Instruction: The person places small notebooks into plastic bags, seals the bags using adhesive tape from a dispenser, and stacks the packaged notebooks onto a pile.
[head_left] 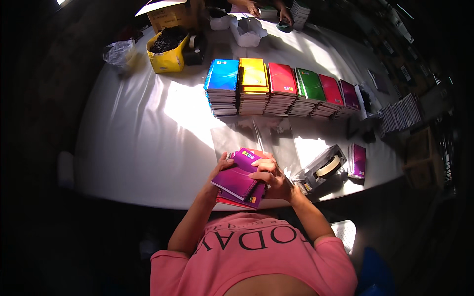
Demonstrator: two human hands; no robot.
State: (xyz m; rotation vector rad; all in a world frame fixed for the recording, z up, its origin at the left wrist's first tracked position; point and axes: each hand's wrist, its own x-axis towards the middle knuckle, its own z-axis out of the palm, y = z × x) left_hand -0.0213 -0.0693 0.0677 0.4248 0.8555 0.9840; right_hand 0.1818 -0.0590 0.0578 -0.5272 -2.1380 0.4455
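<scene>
Both hands hold a small bundle of spiral notebooks above the table's near edge. Purple covers lie on top, set askew, and a red one shows beneath. My left hand grips the bundle's left side. Curled over the right side are the fingers of my right hand. Just beyond the hands, clear plastic sheets or bags lie flat. A row of notebook stacks stands behind them: blue, yellow, red, green, another red and purple.
A tape dispenser sits right of my right hand, beside a small purple notebook stack. At the far left are a yellow container of black coils, a plastic bag and a cardboard box. Another person's hands work at the far edge.
</scene>
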